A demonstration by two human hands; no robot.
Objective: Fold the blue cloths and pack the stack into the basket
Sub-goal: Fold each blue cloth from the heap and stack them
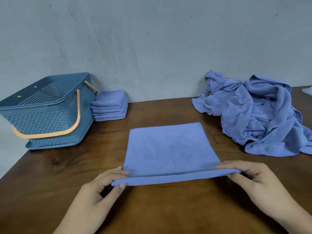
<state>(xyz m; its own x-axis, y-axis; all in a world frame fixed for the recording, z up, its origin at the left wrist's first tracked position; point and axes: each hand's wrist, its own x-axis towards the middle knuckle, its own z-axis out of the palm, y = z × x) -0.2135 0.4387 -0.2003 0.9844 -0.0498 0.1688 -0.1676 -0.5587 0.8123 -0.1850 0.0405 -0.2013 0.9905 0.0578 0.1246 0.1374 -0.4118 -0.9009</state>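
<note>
A blue cloth (168, 149) lies spread flat on the middle of the wooden table (67, 174). Its near edge is lifted off the wood. My left hand (101, 188) pinches the near left corner and my right hand (249, 176) pinches the near right corner. A stack of several folded blue cloths (109, 105) sits at the back left against the wall. Just left of the stack stands the blue plastic basket (50, 119) with orange handles, and what I can see of its inside holds nothing. A heap of unfolded blue cloths (256, 115) lies at the back right.
A grey wall (152, 39) runs along the table's far edge. The table's left edge slants from below the basket toward the near left. A pale object (308, 91) shows at the far right edge of the view.
</note>
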